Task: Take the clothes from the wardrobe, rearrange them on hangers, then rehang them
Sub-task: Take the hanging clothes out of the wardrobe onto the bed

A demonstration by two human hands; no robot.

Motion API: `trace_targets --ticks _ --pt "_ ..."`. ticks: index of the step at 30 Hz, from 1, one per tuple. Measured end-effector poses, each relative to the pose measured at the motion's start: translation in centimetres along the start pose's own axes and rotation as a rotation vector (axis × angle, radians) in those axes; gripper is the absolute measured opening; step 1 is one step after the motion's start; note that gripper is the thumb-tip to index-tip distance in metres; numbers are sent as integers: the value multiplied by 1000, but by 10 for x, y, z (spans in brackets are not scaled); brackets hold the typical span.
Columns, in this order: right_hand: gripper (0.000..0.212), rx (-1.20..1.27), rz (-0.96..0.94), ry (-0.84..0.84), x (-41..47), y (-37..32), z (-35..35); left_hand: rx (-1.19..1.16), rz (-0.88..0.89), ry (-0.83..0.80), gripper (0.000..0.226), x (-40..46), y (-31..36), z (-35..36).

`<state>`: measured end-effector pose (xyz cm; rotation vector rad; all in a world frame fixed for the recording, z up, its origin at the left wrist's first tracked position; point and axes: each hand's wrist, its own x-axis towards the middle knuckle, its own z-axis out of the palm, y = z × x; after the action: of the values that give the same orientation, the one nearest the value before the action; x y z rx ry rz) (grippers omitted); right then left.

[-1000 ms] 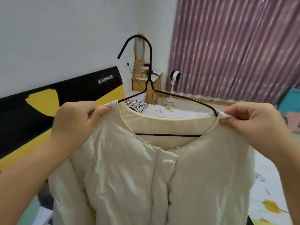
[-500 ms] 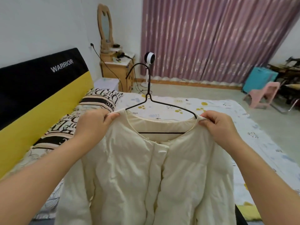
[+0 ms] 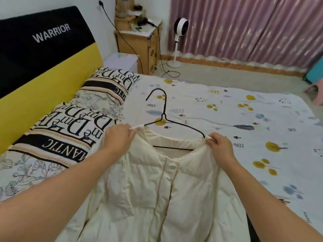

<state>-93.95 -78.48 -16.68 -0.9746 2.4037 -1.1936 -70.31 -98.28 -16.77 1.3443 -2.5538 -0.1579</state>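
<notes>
A cream quilted jacket (image 3: pixel 167 193) lies spread over the bed, buttoned at the front, with a black wire hanger (image 3: pixel 164 116) inside its neckline. The hanger's hook points away from me onto the sheet. My left hand (image 3: pixel 120 137) pinches the jacket's left shoulder at the collar. My right hand (image 3: pixel 219 144) pinches the right shoulder where the hanger's arm ends. Both forearms reach in from the bottom corners.
The bed (image 3: pixel 244 119) has a white floral sheet, and patterned pillows (image 3: pixel 73 123) lie along the black and yellow headboard (image 3: pixel 35 67). Beyond stand a wooden nightstand (image 3: pixel 138 42), a white fan (image 3: pixel 180 32) on a pole and purple curtains (image 3: pixel 244 23).
The jacket on its hanger has come down from in front of me onto the bed. My view has tilted downward, and both hands have kept their grip on the shoulders.
</notes>
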Motion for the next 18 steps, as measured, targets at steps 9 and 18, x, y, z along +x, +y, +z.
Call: trace_targets --ticks 9,18 --pt "13 -69 233 -87 91 128 108 141 -1 -558 67 -50 0 192" --pt "66 -688 251 -200 52 159 194 221 -18 -646 71 -71 -17 288"
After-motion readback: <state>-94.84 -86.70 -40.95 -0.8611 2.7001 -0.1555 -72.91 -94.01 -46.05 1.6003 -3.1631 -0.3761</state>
